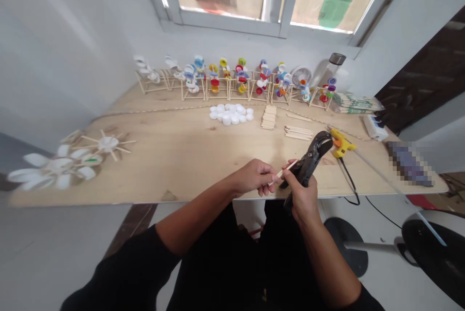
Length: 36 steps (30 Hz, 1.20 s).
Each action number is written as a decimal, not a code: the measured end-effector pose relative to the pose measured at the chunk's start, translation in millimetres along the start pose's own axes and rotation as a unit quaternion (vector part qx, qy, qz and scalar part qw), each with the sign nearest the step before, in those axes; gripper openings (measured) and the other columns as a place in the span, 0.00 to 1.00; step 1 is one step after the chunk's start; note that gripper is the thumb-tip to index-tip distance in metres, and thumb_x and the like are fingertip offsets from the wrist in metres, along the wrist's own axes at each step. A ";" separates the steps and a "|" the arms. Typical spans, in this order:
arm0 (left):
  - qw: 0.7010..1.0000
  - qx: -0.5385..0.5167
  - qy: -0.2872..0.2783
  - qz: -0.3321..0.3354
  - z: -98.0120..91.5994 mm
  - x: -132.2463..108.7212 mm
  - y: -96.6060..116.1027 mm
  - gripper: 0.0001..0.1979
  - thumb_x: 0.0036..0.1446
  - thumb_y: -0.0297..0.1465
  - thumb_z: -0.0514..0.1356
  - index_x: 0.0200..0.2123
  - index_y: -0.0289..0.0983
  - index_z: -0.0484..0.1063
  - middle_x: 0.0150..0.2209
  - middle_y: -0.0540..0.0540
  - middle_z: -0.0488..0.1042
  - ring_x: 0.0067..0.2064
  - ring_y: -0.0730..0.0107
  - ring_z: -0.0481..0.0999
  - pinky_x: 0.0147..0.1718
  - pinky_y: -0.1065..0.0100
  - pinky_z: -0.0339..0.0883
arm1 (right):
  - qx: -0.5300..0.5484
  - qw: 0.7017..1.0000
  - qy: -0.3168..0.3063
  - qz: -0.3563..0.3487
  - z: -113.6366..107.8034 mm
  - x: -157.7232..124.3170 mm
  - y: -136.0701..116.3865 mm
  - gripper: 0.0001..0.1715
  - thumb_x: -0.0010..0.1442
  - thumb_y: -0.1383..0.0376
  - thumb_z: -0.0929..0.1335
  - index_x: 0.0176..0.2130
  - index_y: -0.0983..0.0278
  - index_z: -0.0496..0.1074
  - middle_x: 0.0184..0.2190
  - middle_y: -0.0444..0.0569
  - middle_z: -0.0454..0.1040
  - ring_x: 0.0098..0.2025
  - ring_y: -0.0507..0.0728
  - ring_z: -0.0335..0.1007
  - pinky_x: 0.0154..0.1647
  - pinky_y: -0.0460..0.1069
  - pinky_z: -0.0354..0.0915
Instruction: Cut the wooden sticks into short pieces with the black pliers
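So, lower middle of the frame: the left hand [254, 175] is pinching a thin wooden stick [286, 170] between its fingertips, and the right hand [303, 194] is wrapped around the handles of a black cutter [312, 156]. The stick's far end sits right at the cutter, which points up and to the right, both at the near edge of the plywood table [181, 151]. A yellow glue gun [341, 145] lies just beyond the cutter's tip. Further back in the centre there's a pile of white bottle caps [231, 113] with stacks of sticks [269, 117] beside it. A row of colourful cap wheels [232, 78] lines the wall, and white spoon wheels [58, 168] lie at far left.
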<state>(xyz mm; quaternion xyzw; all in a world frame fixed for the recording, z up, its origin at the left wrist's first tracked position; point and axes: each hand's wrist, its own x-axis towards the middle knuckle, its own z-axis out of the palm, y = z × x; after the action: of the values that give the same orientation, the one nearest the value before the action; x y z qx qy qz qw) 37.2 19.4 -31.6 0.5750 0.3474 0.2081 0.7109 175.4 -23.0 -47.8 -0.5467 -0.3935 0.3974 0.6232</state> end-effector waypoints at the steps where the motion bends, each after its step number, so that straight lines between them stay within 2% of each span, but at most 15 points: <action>1: 1.000 0.003 0.009 0.005 -2.3 -2.3 0.9 0.13 0.48 0.37 0.59 0.27 0.30 0.69 0.20 0.49 0.70 0.19 0.80 0.67 0.19 0.76 0.59 | -0.007 1.000 0.001 -0.002 -1.1 -0.1 -2.3 0.16 0.47 0.63 0.69 0.37 0.65 0.68 0.30 0.45 0.70 0.30 0.53 0.66 0.34 0.49 0.62; 5: 0.998 0.016 0.049 0.034 -16.1 -15.2 11.3 0.11 0.50 0.34 0.57 0.29 0.30 0.69 0.20 0.49 0.71 0.19 0.80 0.66 0.18 0.77 0.57 | -0.030 0.999 -0.036 0.022 -8.0 -4.9 -15.4 0.17 0.48 0.61 0.68 0.39 0.64 0.67 0.26 0.42 0.67 0.28 0.53 0.65 0.33 0.49 0.61; 9: 0.994 0.041 0.092 0.052 -26.8 -29.8 28.4 0.10 0.50 0.33 0.57 0.26 0.30 0.68 0.21 0.47 0.72 0.20 0.79 0.67 0.19 0.76 0.58 | -0.066 0.987 -0.135 0.063 -16.3 -16.3 -26.8 0.16 0.51 0.60 0.66 0.40 0.64 0.66 0.25 0.43 0.67 0.27 0.53 0.63 0.32 0.49 0.60; 11: 0.991 0.051 0.107 0.058 -29.4 -36.1 35.4 0.10 0.50 0.33 0.57 0.25 0.30 0.68 0.22 0.47 0.73 0.21 0.78 0.68 0.19 0.76 0.58 | -0.097 0.977 -0.180 0.064 -19.3 -22.0 -28.8 0.15 0.52 0.60 0.66 0.40 0.64 0.66 0.24 0.44 0.67 0.30 0.55 0.64 0.34 0.49 0.60; 15: 0.992 0.059 0.097 0.059 -31.3 -44.8 42.7 0.10 0.49 0.34 0.57 0.26 0.30 0.69 0.22 0.46 0.73 0.21 0.77 0.69 0.19 0.76 0.58 | -0.164 0.953 -0.242 0.081 -21.8 -29.8 -25.3 0.15 0.53 0.59 0.65 0.39 0.64 0.67 0.26 0.45 0.68 0.31 0.57 0.66 0.35 0.51 0.60; 23: 0.989 0.131 0.056 0.048 -27.3 -51.6 51.3 0.10 0.51 0.33 0.55 0.25 0.31 0.68 0.20 0.48 0.72 0.21 0.77 0.69 0.19 0.76 0.59 | -0.201 0.932 -0.292 0.080 -20.6 -39.0 -16.9 0.14 0.53 0.62 0.64 0.41 0.63 0.65 0.29 0.43 0.67 0.29 0.55 0.65 0.34 0.49 0.60; 30: 0.955 0.284 0.069 0.056 -23.2 -49.7 57.4 0.11 0.51 0.33 0.53 0.23 0.33 0.68 0.19 0.50 0.71 0.20 0.78 0.68 0.20 0.77 0.59 | -0.204 0.931 -0.295 0.068 -16.9 -40.5 -18.2 0.15 0.53 0.62 0.64 0.42 0.62 0.65 0.30 0.44 0.68 0.30 0.54 0.65 0.34 0.49 0.61; 36: 0.945 0.318 0.051 0.055 -26.1 -43.8 56.8 0.11 0.51 0.33 0.53 0.23 0.33 0.69 0.18 0.51 0.71 0.19 0.77 0.69 0.19 0.77 0.59 | -0.212 0.933 -0.287 0.057 -13.2 -39.8 -17.5 0.14 0.53 0.61 0.64 0.40 0.63 0.66 0.24 0.42 0.66 0.27 0.53 0.64 0.32 0.48 0.60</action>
<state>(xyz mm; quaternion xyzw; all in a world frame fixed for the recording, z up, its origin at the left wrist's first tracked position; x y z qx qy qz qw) -5.5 20.9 31.7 0.7782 0.3992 0.1551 0.4594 173.8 -66.2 -33.8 -0.5503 -0.5987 0.4794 0.3301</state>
